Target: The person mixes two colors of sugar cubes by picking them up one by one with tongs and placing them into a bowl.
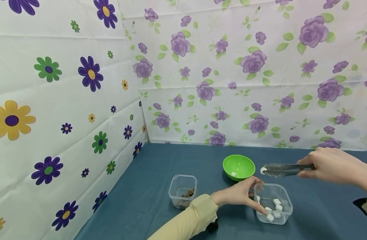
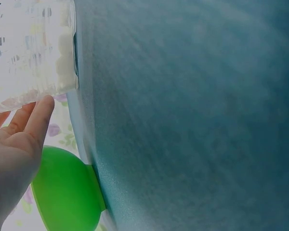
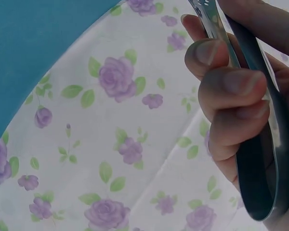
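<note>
Right hand (image 1: 330,165) is gripping the tongs (image 1: 280,166), which are pinching a white cube (image 1: 262,170) near the green bowl (image 1: 241,163); left hand (image 1: 238,194) is holding the clear container (image 1: 287,212). Risk: slackening squeeze, cube slipping onto the tabletop (image 1: 324,203).

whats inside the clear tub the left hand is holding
Several white cubes lie in the tub. The left hand covers part of its left side; whatever sits behind it is hidden, so I can't give an exact count.

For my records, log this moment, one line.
left hand: holds tub; right hand: grips tongs; tongs: pinch white cube; bowl: another cube inside
</note>
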### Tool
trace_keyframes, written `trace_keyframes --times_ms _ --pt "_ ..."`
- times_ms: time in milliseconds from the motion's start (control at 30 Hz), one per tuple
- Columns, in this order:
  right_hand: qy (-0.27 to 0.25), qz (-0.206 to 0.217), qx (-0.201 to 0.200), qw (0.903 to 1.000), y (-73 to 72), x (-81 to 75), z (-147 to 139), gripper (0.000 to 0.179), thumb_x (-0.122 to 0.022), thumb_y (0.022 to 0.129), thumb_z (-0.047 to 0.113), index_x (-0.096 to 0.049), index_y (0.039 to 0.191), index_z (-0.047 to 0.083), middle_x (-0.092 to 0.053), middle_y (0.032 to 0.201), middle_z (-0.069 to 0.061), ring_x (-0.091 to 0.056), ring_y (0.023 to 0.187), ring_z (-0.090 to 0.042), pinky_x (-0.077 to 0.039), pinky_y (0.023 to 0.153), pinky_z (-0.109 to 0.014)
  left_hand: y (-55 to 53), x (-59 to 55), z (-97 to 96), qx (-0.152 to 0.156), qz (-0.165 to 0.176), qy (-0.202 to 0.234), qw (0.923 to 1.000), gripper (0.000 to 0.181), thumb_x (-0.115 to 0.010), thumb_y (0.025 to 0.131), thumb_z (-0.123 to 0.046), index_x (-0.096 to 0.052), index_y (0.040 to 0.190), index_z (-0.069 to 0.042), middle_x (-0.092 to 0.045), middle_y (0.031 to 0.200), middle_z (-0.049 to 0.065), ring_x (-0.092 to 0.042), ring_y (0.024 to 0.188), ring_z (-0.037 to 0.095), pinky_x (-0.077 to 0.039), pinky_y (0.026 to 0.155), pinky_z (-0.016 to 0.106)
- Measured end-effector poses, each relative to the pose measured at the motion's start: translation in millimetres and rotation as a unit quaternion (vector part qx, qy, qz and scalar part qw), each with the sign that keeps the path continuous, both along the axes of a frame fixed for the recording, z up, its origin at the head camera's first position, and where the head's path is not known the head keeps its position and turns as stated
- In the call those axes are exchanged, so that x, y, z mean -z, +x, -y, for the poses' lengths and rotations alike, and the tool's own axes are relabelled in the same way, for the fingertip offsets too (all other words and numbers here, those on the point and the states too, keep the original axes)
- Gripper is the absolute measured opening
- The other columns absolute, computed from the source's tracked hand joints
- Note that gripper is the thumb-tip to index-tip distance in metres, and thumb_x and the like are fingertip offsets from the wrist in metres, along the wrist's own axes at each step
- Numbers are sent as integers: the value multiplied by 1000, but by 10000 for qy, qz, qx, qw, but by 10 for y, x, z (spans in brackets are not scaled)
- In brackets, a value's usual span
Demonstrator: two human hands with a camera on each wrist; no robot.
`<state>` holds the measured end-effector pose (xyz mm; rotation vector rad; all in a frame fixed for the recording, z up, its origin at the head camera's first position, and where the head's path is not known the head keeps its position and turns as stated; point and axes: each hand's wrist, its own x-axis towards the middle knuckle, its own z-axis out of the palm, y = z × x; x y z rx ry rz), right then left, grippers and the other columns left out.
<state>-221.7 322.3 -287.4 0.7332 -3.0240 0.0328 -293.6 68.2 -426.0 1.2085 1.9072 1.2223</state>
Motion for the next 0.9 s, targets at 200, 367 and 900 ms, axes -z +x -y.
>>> trace_keyframes --times_ms 200,367,900 --pt "-71 -90 -21 9999 -87 -43 65 54 -63 77 52 -70 99 3 -56 68 16 -43 47 3 -36 40 -22 -8 -9 5 -26 -23 -57 10000 65 -68 80 0 -30 132 -14 -33 132 -8 -37 115 5 -40 87 17" --pt "-240 -55 -163 9996 -207 -60 152 50 -65 77 48 -70 98 4 -64 82 6 -50 55 3 -45 45 -24 -7 -8 2 -31 122 -50 9999 64 -67 81 0 -31 132 -13 -34 132 -7 -37 115 5 -41 87 17" --pt "-326 98 -295 9990 -540 162 297 42 -70 76 40 -71 94 2 -65 86 -2 -57 62 -6 -53 54 -34 -15 -5 6 -116 234 -123 9996 63 -68 81 -1 -33 132 -16 -39 125 -10 -38 114 4 -42 86 17"
